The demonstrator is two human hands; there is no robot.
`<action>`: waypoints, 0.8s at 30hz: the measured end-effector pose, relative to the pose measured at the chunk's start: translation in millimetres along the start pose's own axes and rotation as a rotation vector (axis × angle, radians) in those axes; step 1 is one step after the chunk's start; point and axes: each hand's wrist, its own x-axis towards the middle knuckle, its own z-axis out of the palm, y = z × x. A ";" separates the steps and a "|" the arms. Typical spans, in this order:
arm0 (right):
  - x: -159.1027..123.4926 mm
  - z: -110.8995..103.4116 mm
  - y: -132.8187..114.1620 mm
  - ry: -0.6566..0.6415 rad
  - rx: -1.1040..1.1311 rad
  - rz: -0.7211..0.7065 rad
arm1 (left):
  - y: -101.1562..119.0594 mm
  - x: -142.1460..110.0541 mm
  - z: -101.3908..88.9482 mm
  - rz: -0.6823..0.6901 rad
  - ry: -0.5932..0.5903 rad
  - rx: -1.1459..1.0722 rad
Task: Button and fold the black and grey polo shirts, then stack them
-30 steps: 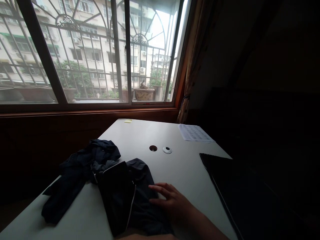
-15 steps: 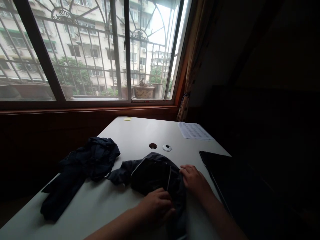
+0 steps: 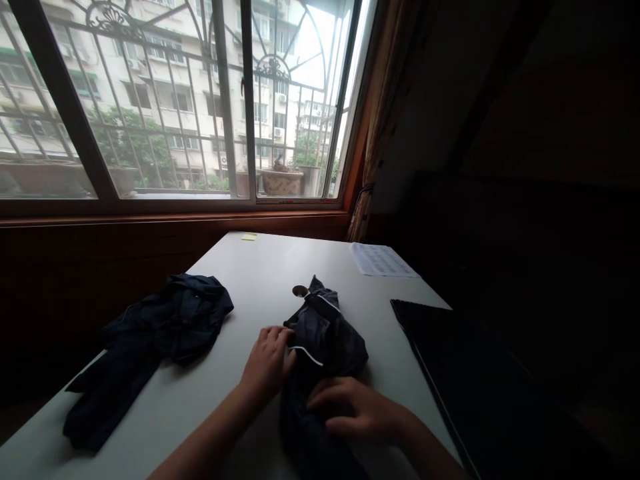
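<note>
A dark navy garment (image 3: 325,337) with white piping lies bunched on the white table in front of me. Its near part stretches toward the bottom edge of the view. My left hand (image 3: 267,357) grips its left edge, fingers and thumb closing on the cloth near a piped seam. Lower and to the right, my right hand (image 3: 357,407) rests over the cloth, with thumb and fingers apart and the fingers bent. Another dark garment (image 3: 193,320) lies crumpled at the left, one long part trailing toward the table's left edge.
Behind the garment, a round hole (image 3: 300,291) opens in the table (image 3: 240,380). Printed sheets (image 3: 384,260) lie at the far right corner and a yellow note (image 3: 249,237) at the far left. A dark flat thing (image 3: 430,333) covers the right side. A barred window stands beyond.
The garment in front of me has been turned and gathered, now pointing away from me and covering the white disc. My left hand moved forward and left; my right hand came nearer. The view shifted slightly.
</note>
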 end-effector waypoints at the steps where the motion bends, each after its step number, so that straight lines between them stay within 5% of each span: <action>1: 0.8 0.8 -1.7 -0.015 0.084 -0.029 | -6.4 2.9 -1.1 -0.025 0.018 0.013; 3: -0.9 -3.3 4.4 0.109 0.148 -0.026 | -15.9 6.5 -2.4 -0.056 0.016 0.031; 7: -9.8 -23.2 40.3 0.714 -0.105 0.068 | -19.0 6.1 -0.7 -0.039 -0.045 0.019; 9: -12.8 -30.9 58.1 0.864 -0.221 0.120 | -15.4 4.9 0.3 -0.023 -0.047 -0.025; 15: -10.6 -27.6 64.5 0.677 -0.291 0.226 | -8.2 10.4 -7.9 -0.065 0.045 -0.303; 20: -10.9 -17.6 47.5 0.395 0.050 0.176 | -15.3 20.5 -20.3 -0.161 0.170 -0.482; 24: -10.6 -20.2 51.1 0.656 -0.131 0.142 | -25.4 26.1 -20.5 -0.221 0.181 -0.590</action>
